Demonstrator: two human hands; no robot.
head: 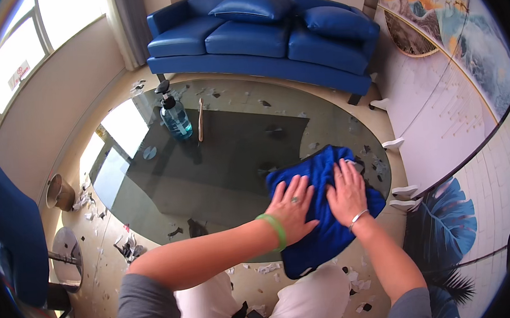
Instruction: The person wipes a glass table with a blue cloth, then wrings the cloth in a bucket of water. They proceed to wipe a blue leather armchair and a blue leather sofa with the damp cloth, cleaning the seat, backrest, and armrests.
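Note:
A blue cloth (318, 238) is spread over the right end of an oval glass table (233, 169), and its near corner hangs past the rim. On its left part my left hand (292, 209) lies flat, fingers apart, with a ring and a green bangle. My right hand (348, 192), a silver bracelet at its wrist, rests palm down on the cloth's right part. Neither hand grips the fabric. Across the glass, to the left, stands a clear pump bottle (175, 119) of blue liquid with a black pump head. Beside it is a thin wooden-looking stick or brush (200, 120).
Scraps of torn paper (130, 247) litter the floor around and beneath the glass. Behind the table is a blue leather sofa (246, 40). A small bin (60, 193) and a blue chair (14, 233) stand left. Decorated panels (435, 80) on white feet line the right side.

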